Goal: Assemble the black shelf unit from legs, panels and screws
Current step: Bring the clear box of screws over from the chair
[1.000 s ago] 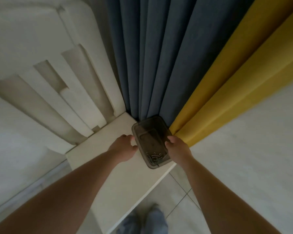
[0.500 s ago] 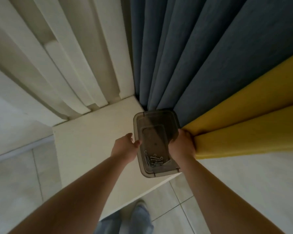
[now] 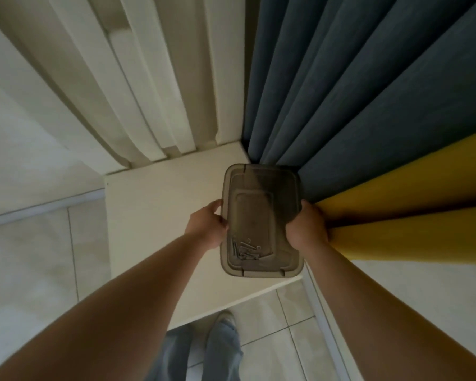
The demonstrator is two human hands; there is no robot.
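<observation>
curtains (image 3: 355,105) crowd the box (image 3: 261,215) behind; white top (image 3: 154,215) left lies open

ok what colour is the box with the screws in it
Smoky see-through grey box, clearest in the head view.

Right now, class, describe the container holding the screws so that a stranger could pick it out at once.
Find the white shelf top in the corner where the blue curtain meets the yellow curtain. Over its right side, the left hand and right hand grip the long sides of a smoky, see-through plastic box. It alone is see-through, with silver screws heaped at its near end.
</observation>
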